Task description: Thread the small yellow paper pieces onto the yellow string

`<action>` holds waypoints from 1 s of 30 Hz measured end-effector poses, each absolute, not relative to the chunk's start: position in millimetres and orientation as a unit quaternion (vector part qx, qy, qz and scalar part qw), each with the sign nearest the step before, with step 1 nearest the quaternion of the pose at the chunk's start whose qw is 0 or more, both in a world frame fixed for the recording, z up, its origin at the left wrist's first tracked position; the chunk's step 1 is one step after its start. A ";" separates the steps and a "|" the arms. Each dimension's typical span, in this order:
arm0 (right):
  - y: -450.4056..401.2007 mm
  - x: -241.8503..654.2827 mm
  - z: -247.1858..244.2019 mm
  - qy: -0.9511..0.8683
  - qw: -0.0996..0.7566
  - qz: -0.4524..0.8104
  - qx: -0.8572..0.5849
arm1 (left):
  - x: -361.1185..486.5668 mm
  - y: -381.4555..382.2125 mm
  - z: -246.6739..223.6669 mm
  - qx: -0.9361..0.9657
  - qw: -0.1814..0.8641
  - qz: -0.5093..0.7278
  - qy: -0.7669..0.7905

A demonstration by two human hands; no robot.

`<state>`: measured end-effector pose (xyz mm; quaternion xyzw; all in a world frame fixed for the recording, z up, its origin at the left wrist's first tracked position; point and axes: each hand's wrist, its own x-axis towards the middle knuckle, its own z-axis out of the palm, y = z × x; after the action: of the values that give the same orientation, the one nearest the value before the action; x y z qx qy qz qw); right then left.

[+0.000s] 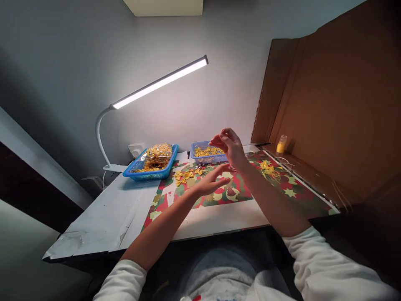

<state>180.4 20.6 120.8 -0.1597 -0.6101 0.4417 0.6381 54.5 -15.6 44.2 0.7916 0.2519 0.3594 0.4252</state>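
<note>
My right hand (231, 146) is raised in front of the blue-purple basket (196, 159), which holds yellow pieces (206, 151). Its thumb and forefinger are pinched together; anything between them is too small to make out. Lower and to the left, my left hand (213, 182) hovers over the patterned sheet (216, 199), fingers stretched and thumb apart, with nothing visible in it. Several yellow ribbon bows (182, 177) lie left of that hand. To the right of my right wrist is a loose heap of yellow strings (269, 170).
A blue basket (133, 175) at the back left holds gold pieces and a clear bag (159, 150). Behind it a clamp lamp (161, 81) shines. On the right, a small yellow bottle (281, 144) stands by a tall cardboard panel (332, 92).
</note>
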 end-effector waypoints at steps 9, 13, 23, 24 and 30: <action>48.7 193.1 22.7 -0.667 0.583 0.241 -0.398 | 1.3 27.3 44.4 0.504 0.502 0.614 0.343; 37.2 187.8 8.5 -0.727 0.528 0.227 -0.376 | 8.3 30.9 30.2 0.537 0.470 0.601 0.360; 37.4 180.2 12.7 -0.679 0.591 0.292 -0.323 | 42.1 10.5 9.3 0.830 0.241 0.353 0.359; 42.3 180.4 9.9 -0.678 0.581 0.301 -0.334 | 43.5 8.7 9.8 0.829 0.254 0.346 0.359; 60.2 186.4 0.9 -0.643 0.555 0.293 -0.440 | 42.1 10.8 9.7 0.713 0.437 0.400 0.373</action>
<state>186.4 60.2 0.9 -0.4403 -0.6426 0.2926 0.5546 42.1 10.8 9.7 0.7135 0.3734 0.4004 0.4372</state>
